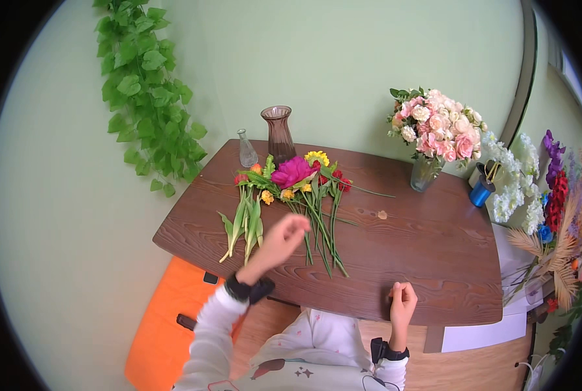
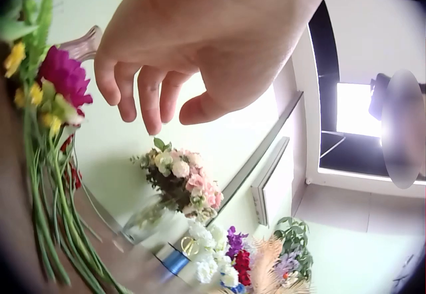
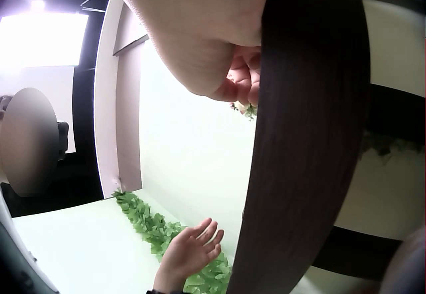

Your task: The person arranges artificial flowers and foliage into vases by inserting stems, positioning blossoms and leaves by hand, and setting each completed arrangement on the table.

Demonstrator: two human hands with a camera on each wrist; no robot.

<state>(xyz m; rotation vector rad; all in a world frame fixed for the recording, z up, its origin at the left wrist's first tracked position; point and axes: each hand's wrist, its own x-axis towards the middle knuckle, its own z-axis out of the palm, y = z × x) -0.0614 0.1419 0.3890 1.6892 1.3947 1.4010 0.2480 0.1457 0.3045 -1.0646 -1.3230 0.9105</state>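
Observation:
My left hand (image 1: 281,242) is raised above the table's front left part, in front of the flower stems; in the left wrist view the hand (image 2: 193,48) hangs with fingers loosely bent, holding nothing. Beneath and beyond it lie a magenta flower (image 1: 293,173), a yellow flower (image 1: 317,158), red flowers (image 1: 343,184) and tulips with pale green stems (image 1: 240,225). My right hand (image 1: 403,305) rests at the table's front edge, its fingers loosely curled with nothing seen in them; the right wrist view shows the hand (image 3: 219,48) against the dark edge.
Behind the flowers stand a mauve glass vase (image 1: 279,133) and a small clear bottle (image 1: 247,151). A glass vase of pink roses (image 1: 442,127) stands at the back right, near a blue spool (image 1: 482,192). More flowers (image 1: 555,202) are beyond the right edge; an orange surface (image 1: 167,326) lies below left.

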